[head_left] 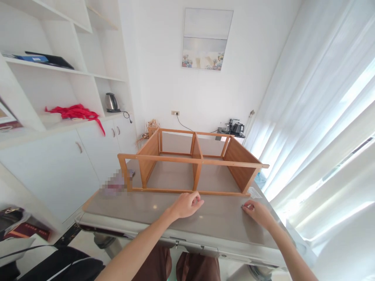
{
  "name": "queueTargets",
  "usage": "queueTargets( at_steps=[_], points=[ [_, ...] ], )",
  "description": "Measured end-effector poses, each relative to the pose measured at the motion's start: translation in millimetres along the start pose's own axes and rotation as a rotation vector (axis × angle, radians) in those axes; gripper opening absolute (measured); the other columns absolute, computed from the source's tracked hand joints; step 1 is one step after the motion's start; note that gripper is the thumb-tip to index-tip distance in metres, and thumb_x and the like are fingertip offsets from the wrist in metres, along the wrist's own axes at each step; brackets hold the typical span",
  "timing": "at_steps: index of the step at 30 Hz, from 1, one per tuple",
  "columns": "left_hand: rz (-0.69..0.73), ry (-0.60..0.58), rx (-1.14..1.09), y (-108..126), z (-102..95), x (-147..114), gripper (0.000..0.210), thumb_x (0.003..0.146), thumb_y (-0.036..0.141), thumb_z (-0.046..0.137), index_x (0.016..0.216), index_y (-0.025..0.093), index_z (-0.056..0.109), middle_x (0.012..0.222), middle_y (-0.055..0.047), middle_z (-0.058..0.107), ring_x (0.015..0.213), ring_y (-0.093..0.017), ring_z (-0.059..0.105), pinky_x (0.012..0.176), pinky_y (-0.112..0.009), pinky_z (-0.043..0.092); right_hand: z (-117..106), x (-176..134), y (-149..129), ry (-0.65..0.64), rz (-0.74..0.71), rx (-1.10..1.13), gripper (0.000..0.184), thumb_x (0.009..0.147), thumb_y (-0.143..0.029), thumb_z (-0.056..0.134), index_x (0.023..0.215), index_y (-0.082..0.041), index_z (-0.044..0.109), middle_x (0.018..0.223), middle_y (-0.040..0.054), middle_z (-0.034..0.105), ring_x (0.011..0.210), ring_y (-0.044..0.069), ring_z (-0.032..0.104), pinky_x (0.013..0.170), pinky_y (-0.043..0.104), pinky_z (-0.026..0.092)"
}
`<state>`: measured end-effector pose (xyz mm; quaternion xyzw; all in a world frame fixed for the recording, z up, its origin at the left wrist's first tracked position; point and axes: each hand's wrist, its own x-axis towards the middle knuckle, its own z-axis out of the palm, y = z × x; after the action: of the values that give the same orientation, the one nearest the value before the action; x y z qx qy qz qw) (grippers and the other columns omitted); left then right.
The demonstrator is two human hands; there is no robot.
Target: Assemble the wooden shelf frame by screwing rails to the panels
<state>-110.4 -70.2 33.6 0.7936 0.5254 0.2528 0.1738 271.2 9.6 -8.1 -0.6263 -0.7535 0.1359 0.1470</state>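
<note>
A wooden shelf frame [202, 160] lies on its side on the grey-brown table [140, 207], with three panels standing between its rails. My left hand [186, 205] is at the near rail, around its middle, with curled fingers; whatever may be inside them is hidden. Over the table's right part, just short of the frame's near right corner, my right hand [258, 212] has thumb and fingertips pinched together. Something small and dark shows at those fingertips, too small to name. A clear plastic bag [254, 192] rests beside that corner.
A blurred-out patch [114, 183] covers something at the table's left. White cabinets [96, 148] line the left wall, holding a kettle [111, 102] and red cloth [77, 112]. Pale curtains [316, 97] hang close on the right. Dark kettles [238, 128] stand behind the table.
</note>
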Motion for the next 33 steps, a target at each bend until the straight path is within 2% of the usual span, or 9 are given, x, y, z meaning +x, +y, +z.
queueTargets(
  at_steps=[4, 11, 15, 19, 22, 24, 27, 30, 33],
  points=[
    [0.041, 0.001, -0.049, 4, 12.6, 9, 0.029, 0.098, 0.046, 0.042, 0.093, 0.022, 0.059, 0.069, 0.0, 0.065, 0.065, -0.017, 0.059, 0.067, -0.028, 0.041, -1, -3, -7, -0.002, -0.017, 0.01, 0.025, 0.084, -0.042, 0.05, 0.08, -0.023, 0.066, 0.079, 0.0052, 0.07, 0.075, 0.024, 0.066, 0.071, 0.035, 0.044],
    [0.098, -0.049, -0.079, 17, 28.2, 17, 0.033, 0.099, 0.047, 0.041, 0.093, 0.023, 0.062, 0.071, 0.0, 0.068, 0.068, -0.017, 0.062, 0.066, -0.028, 0.04, 1, -20, -14, -0.018, -0.069, -0.023, 0.016, 0.085, -0.031, 0.048, 0.084, -0.022, 0.062, 0.082, 0.0013, 0.069, 0.078, 0.02, 0.064, 0.075, 0.031, 0.044],
    [0.132, -0.127, -0.05, 31, 16.5, 19, 0.033, 0.098, 0.045, 0.043, 0.093, 0.022, 0.065, 0.076, -0.001, 0.071, 0.071, -0.018, 0.064, 0.067, -0.029, 0.04, -1, -35, -18, -0.039, -0.091, -0.065, 0.014, 0.085, -0.024, 0.048, 0.086, -0.021, 0.061, 0.083, 0.0015, 0.068, 0.079, 0.019, 0.064, 0.077, 0.03, 0.043],
    [0.261, -0.232, -0.016, 56, -4.7, 26, 0.03, 0.097, 0.046, 0.045, 0.096, 0.024, 0.066, 0.08, 0.0, 0.072, 0.072, -0.017, 0.065, 0.066, -0.028, 0.041, -3, -48, -24, -0.022, -0.09, -0.105, 0.014, 0.087, -0.021, 0.048, 0.091, -0.02, 0.061, 0.084, 0.0039, 0.067, 0.079, 0.019, 0.064, 0.075, 0.03, 0.043],
    [0.346, -0.349, 0.036, 78, -3.9, 42, 0.027, 0.095, 0.046, 0.048, 0.099, 0.026, 0.066, 0.084, 0.001, 0.073, 0.078, -0.018, 0.067, 0.07, -0.029, 0.045, -2, -53, -27, -0.003, -0.099, -0.12, 0.015, 0.088, -0.017, 0.047, 0.087, -0.019, 0.062, 0.084, 0.007, 0.065, 0.074, 0.019, 0.063, 0.07, 0.03, 0.042],
    [0.346, -0.4, 0.087, 91, 12.4, 59, 0.028, 0.093, 0.045, 0.051, 0.11, 0.026, 0.063, 0.094, -0.001, 0.073, 0.087, -0.02, 0.068, 0.077, -0.03, 0.049, -3, -56, -27, 0.011, -0.112, -0.113, 0.016, 0.09, -0.017, 0.045, 0.085, -0.019, 0.061, 0.084, 0.0079, 0.064, 0.07, 0.018, 0.061, 0.066, 0.03, 0.041],
    [0.319, -0.335, 0.204, 104, 54.3, 86, 0.038, 0.091, 0.041, 0.055, 0.123, 0.02, 0.058, 0.123, -0.01, 0.065, 0.114, -0.026, 0.061, 0.093, -0.037, 0.05, -7, -62, -16, 0.045, -0.127, -0.079, 0.019, 0.094, -0.021, 0.04, 0.089, -0.021, 0.059, 0.087, 0.0073, 0.062, 0.07, 0.018, 0.061, 0.066, 0.03, 0.043],
    [0.254, -0.266, 0.255, 108, 96.4, 107, 0.035, 0.094, 0.028, 0.05, 0.125, 0.012, 0.056, 0.126, -0.017, 0.061, 0.122, -0.03, 0.054, 0.097, -0.041, 0.049, -15, -70, 3, 0.103, -0.106, -0.036, 0.025, 0.099, -0.027, 0.032, 0.096, -0.022, 0.056, 0.093, 0.0072, 0.062, 0.075, 0.019, 0.062, 0.071, 0.032, 0.046],
    [0.229, -0.22, 0.287, 105, 124.5, 123, 0.027, 0.094, 0.015, 0.045, 0.117, 0.012, 0.059, 0.119, -0.017, 0.062, 0.118, -0.029, 0.056, 0.096, -0.04, 0.05, -18, -75, 17, 0.153, -0.079, -0.003, 0.027, 0.099, -0.03, 0.029, 0.096, -0.023, 0.056, 0.094, 0.0072, 0.062, 0.077, 0.02, 0.062, 0.072, 0.033, 0.047]
  ],
)
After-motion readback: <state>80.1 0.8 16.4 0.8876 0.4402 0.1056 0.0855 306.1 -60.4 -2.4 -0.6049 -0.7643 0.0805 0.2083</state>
